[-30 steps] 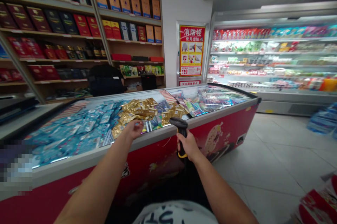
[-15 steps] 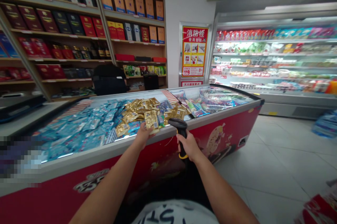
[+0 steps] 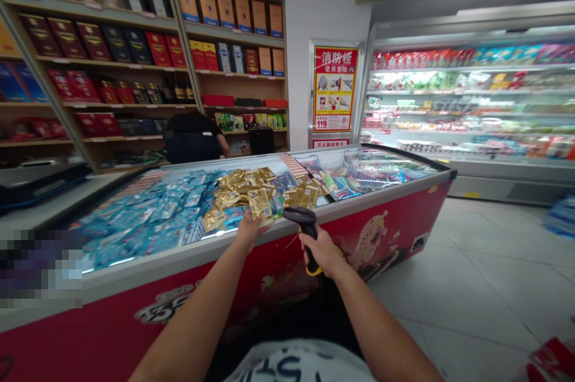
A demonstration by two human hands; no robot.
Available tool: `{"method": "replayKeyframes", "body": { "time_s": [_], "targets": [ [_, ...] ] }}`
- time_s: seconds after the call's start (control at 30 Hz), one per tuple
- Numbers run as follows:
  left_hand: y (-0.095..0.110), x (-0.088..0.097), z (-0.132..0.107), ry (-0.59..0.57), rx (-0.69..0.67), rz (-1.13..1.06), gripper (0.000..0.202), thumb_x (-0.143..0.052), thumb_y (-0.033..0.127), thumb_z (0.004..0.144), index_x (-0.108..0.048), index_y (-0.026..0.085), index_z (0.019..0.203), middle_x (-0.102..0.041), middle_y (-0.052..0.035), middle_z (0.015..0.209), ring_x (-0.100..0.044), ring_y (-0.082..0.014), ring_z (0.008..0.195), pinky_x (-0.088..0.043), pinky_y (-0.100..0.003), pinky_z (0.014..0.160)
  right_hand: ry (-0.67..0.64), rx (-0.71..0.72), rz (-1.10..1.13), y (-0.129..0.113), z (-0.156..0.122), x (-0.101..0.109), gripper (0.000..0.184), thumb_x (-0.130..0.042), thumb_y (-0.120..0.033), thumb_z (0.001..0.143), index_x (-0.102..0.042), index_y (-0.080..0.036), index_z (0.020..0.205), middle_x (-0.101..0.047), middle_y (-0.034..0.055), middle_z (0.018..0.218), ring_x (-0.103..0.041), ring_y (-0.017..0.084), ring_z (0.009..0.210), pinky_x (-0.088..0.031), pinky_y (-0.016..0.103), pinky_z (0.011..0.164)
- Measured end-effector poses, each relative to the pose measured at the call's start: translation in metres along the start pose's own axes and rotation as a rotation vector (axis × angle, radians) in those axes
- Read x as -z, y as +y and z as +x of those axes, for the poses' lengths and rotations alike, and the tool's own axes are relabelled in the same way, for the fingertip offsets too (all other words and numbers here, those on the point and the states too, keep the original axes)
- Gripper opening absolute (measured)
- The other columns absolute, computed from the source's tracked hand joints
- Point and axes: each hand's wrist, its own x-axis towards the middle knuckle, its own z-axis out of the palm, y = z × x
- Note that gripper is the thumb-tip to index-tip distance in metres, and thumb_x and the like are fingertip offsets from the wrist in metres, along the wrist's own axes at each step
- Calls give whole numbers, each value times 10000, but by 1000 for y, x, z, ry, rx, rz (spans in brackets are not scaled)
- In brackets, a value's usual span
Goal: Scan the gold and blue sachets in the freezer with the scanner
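Note:
My left hand [image 3: 248, 231] grips a gold packet [image 3: 260, 205] by its lower edge, above the near rim of the chest freezer [image 3: 179, 255]. A label with a barcode shows on the packet. My right hand [image 3: 322, 250] is closed around the handle of a black and yellow barcode scanner [image 3: 300, 217], whose head tilts toward the packet, a short gap apart. Behind the packet lie more gold packets [image 3: 238, 184] in a heap. Many blue packets [image 3: 153, 208] fill the freezer's left part.
Ice creams [image 3: 345, 177] lie under glass at the freezer's right end. A person in black [image 3: 191, 136] bends by the shelves [image 3: 184, 29] behind it. A lit refrigerated display [image 3: 449, 94] stands at the right, with bottled water [image 3: 559, 214] on the floor. A counter [image 3: 96, 181] adjoins at left.
The scanner head has swung slightly left, toward the gold packet, which stays in my left hand. My view has shifted a little left. The person behind now shows an arm reaching out.

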Motion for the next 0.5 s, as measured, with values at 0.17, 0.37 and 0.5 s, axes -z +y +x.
{"method": "replayKeyframes", "body": {
  "time_s": [0.17,0.37,0.5],
  "targets": [
    [-2,0,1,6,-2,-7,215,-606,102,780,-470,191,921,-607,-52,990,-647,-146,775,-581,-329,660,21,-13,-8,-4,-2,-3,209,-558,-355,733,-474,-194,837,-537,-67,531,-445,88,295,-323,194,314],
    [1,-1,-2,8,-1,23,208,-591,105,794,-460,183,936,-596,-75,1051,-638,-137,775,-577,-307,652,14,-12,-9,-4,-3,-3,209,-563,-360,727,-471,-195,815,-531,-66,525,-450,92,300,-325,197,318],
    [0,0,-1,6,4,29,213,-589,111,795,-460,184,948,-599,-61,1006,-637,-133,763,-579,-314,657,23,-17,-16,-3,-4,-3,201,-560,-359,731,-469,-195,804,-528,-64,523,-448,92,302,-320,198,317]
  ]
}}
